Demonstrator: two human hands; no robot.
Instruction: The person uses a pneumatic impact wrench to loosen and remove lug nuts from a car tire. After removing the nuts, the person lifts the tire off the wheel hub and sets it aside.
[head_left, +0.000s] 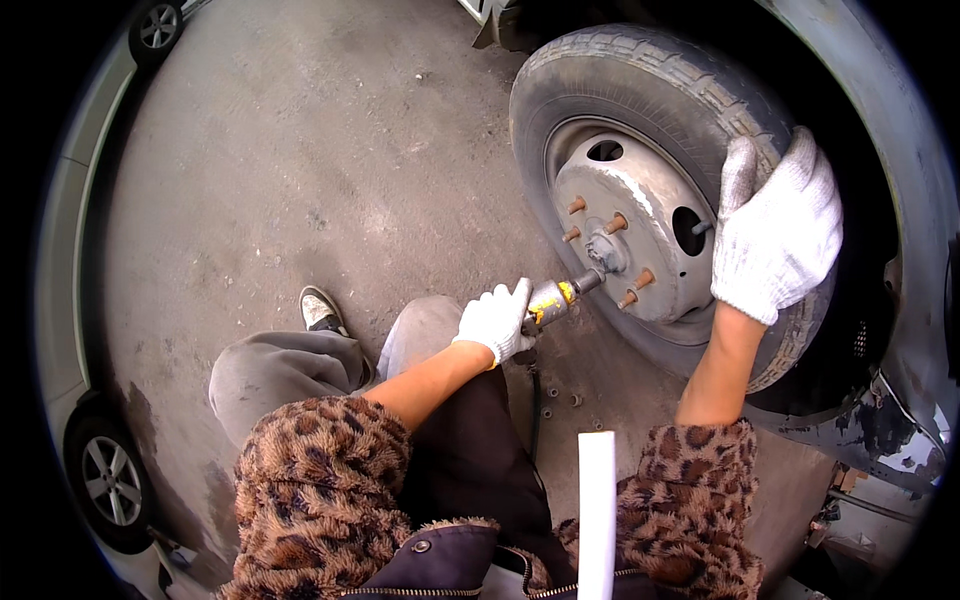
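Note:
A wheel [640, 190] with a worn tire and a grey steel rim is in the wheel arch at the right. Several rusty studs [615, 222] stick out around its hub. My left hand [492, 322], in a white knit glove, is closed around an impact wrench [545, 303] with yellow marks. The wrench's socket [588, 281] reaches the lower left of the hub, where it hides whatever is under its end. My gloved right hand [775, 225] grips the tire's right shoulder, thumb on the sidewall and fingers over the tread.
Several loose nuts [576, 400] lie on the concrete floor [300, 150] below the wrench, near a dark hose [536, 410]. The worn fender [900, 120] curves around the wheel at the right. Another car [75, 250] stands along the left. A white strip [597, 515] rises before my chest.

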